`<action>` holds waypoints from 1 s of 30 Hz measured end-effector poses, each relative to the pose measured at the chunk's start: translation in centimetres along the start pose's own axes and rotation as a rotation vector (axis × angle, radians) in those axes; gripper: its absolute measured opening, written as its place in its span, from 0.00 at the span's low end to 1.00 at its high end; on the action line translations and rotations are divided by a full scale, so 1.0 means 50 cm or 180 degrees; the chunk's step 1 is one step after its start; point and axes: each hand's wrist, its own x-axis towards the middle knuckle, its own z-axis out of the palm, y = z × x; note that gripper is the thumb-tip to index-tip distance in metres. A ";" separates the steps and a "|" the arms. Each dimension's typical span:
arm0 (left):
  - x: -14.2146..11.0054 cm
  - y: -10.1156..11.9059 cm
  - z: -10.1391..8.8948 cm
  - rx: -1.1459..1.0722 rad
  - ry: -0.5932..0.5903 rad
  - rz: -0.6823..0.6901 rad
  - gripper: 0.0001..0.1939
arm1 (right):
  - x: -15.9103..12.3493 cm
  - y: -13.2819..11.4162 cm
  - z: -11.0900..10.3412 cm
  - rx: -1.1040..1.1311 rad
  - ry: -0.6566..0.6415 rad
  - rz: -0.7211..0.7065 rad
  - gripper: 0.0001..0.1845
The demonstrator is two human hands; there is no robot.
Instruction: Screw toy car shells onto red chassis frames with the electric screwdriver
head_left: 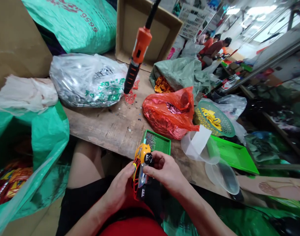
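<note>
Left hand point(119, 186) with fingers wrapped round a yellow-and-red wire toy point(137, 170), right hand point(166, 170) with fingers pinching its black knob point(148, 159), all just off the desk point(108, 131) edge. Likely risks: a loose pinch dropping the knob, a bumped green bead tray point(157, 141) spilling.

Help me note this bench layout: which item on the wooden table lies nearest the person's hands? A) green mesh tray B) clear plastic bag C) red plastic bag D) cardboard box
A. The green mesh tray sits on the wooden table just beyond the left hand and right hand, which hold a yellow and red piece.
</note>
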 end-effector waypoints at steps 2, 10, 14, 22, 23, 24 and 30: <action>0.000 -0.007 -0.012 0.0230 -0.0077 0.0010 0.20 | 0.002 0.002 0.004 -0.0051 0.0001 -0.0051 0.19; -0.003 0.012 -0.018 0.1173 -0.0059 -0.0005 0.26 | -0.001 0.008 0.019 -0.0159 -0.0053 -0.0289 0.14; -0.002 0.019 -0.013 0.1208 0.0032 -0.0203 0.31 | -0.006 0.002 0.022 -0.0089 -0.0086 -0.0191 0.13; 0.008 0.001 -0.028 0.1130 -0.0001 -0.0186 0.35 | -0.013 -0.003 0.021 -0.0302 -0.0152 -0.0151 0.10; 0.009 -0.002 -0.030 0.1078 0.0004 -0.0190 0.34 | -0.012 0.000 0.023 -0.0297 -0.0136 -0.0142 0.11; 0.010 -0.004 -0.032 0.1045 0.0009 -0.0200 0.33 | -0.010 0.002 0.024 -0.0269 -0.0135 -0.0127 0.11; 0.008 -0.009 -0.029 0.1161 0.0279 -0.0156 0.30 | 0.016 -0.010 -0.029 -0.0419 -0.0734 -0.0158 0.12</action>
